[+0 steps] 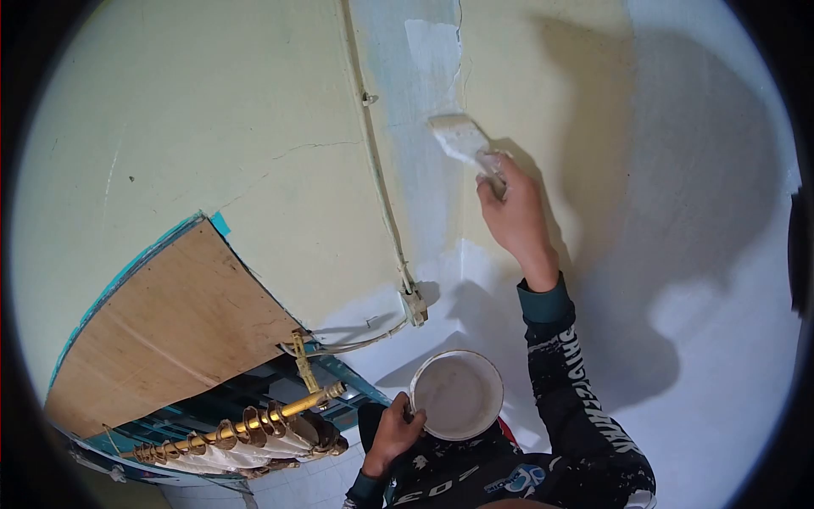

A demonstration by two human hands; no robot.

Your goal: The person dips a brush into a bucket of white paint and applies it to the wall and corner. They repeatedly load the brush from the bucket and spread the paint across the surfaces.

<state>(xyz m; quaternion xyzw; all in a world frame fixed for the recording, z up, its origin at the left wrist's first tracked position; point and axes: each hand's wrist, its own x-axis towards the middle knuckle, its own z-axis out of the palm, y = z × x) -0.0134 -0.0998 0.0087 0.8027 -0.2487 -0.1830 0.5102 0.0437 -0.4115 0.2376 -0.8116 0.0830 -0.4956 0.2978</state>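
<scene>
My right hand (515,212) is closed around the handle of a paintbrush (459,137). The brush is broad, flat and whitened with paint, and its bristle end is at the pale strip (415,170) running up the cream wall (237,110). Lower down, my left hand (393,437) grips the left side of a round paint bucket (500,400) in front of my body. Inside the bucket lies greyish-white paint (458,397). Part of my left fingers is hidden by the bucket's side.
A cable conduit (373,161) runs down the wall to a small box (414,305). At lower left, a brown board (170,314) covers part of a window frame, below which a gold curtain rod (292,409) carries a gathered curtain (275,448). White wall surface (712,356) lies to the right.
</scene>
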